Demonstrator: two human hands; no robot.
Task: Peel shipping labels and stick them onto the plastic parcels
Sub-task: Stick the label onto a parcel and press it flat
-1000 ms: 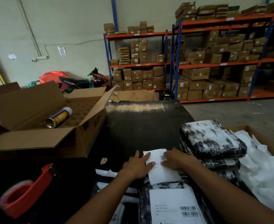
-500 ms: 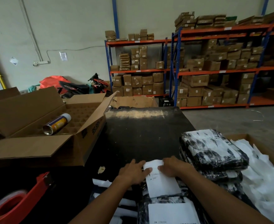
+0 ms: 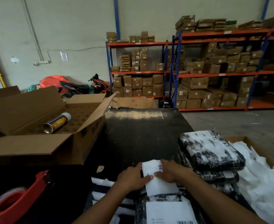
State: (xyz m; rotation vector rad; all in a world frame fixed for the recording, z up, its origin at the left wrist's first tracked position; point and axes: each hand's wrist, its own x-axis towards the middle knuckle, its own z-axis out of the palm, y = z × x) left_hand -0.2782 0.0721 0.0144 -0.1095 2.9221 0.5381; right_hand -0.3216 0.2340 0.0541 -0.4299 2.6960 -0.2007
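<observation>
While both flat hands press it, I see my left hand (image 3: 133,178) and right hand (image 3: 171,172) holding the white paper shipping label (image 3: 157,180) against the black table's (image 3: 141,135) near edge.

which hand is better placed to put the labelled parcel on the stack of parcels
Right, likely. The right hand lies on the label beside the stack of parcels; the left hand is on the far side.

An open carton (image 3: 41,147) with a spray can (image 3: 57,122) in it sits at the table's (image 3: 141,135) left edge. A stack of parcels (image 3: 209,152) lies at the right edge, a tape dispenser (image 3: 16,201) at the near left corner. Shelving racks (image 3: 213,70) stand behind the table.
</observation>
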